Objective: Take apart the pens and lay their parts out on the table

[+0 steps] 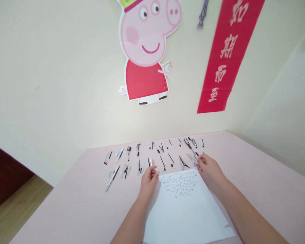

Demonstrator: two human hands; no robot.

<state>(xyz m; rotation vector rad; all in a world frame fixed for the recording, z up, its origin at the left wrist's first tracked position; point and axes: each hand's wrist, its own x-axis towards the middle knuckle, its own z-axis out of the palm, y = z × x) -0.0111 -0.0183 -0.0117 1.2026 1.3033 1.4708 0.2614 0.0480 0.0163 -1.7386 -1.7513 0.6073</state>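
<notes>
A large white sheet of paper [185, 217] lies before me, its upper part covered with many small dark marks or bits that I cannot tell apart. My left hand [149, 178] is at the sheet's far left corner, fingers curled in; what they hold, if anything, is hidden. Over the far right corner, my right hand [207, 166] is closed with thumb and fingers together, beside a pale clear piece [192, 158]. Whatever sits between its fingertips is too small to name. Past both hands lie rows of pens and pen parts, among them a white-and-black pen [113, 178].
The pink tabletop [73, 206] meets the wall behind the pens. Dark thin refills [162, 161] and small caps are spread along the back. On the wall are a cartoon pig cutout [146, 79] and a red banner [220, 83] with white characters.
</notes>
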